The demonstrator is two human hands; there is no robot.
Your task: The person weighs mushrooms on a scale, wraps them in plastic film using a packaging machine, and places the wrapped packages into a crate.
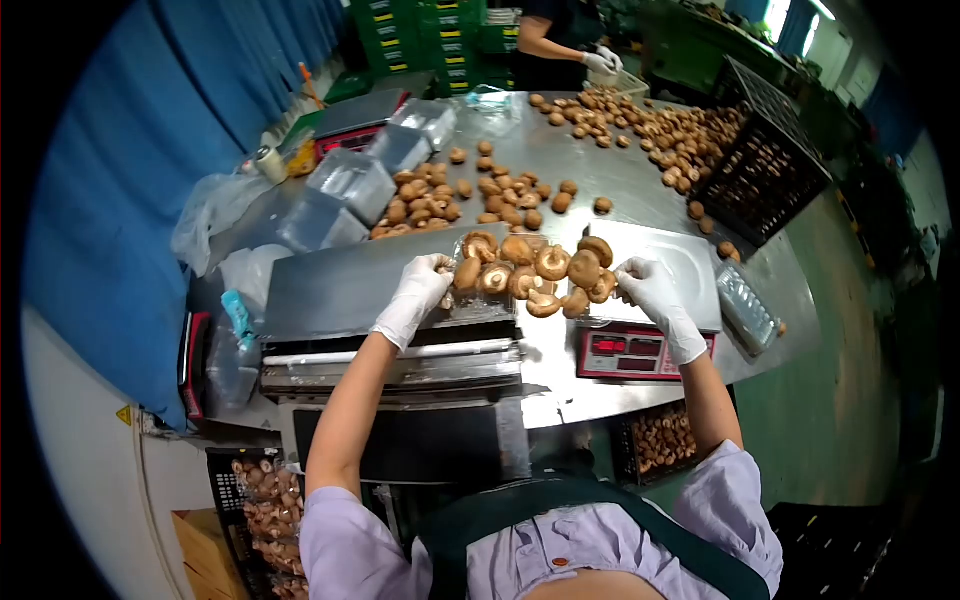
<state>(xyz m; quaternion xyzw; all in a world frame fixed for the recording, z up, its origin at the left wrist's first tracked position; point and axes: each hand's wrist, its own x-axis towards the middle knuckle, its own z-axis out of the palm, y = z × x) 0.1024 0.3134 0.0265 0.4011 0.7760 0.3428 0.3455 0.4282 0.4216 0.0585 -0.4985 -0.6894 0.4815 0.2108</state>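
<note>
A clear tray filled with brown mushrooms (552, 264) is held up between my two gloved hands. My left hand (418, 292) is closed on the tray's left end, above the grey plate of the wrapping machine (340, 290). At the tray's right end, my right hand (648, 288) grips it over the white plate of the scale (665, 250), whose red display panel (622, 346) is lit. The mushrooms lie heaped, some with stems up. My fingertips are partly hidden by the tray's ends.
Loose mushrooms (420, 196) and stacked clear trays (350, 185) lie behind the machine. A tipped black crate (765, 165) stands at the right beside a large mushroom pile (690, 135). Across the table, a co-worker's gloved hands (603, 61) are over a basket.
</note>
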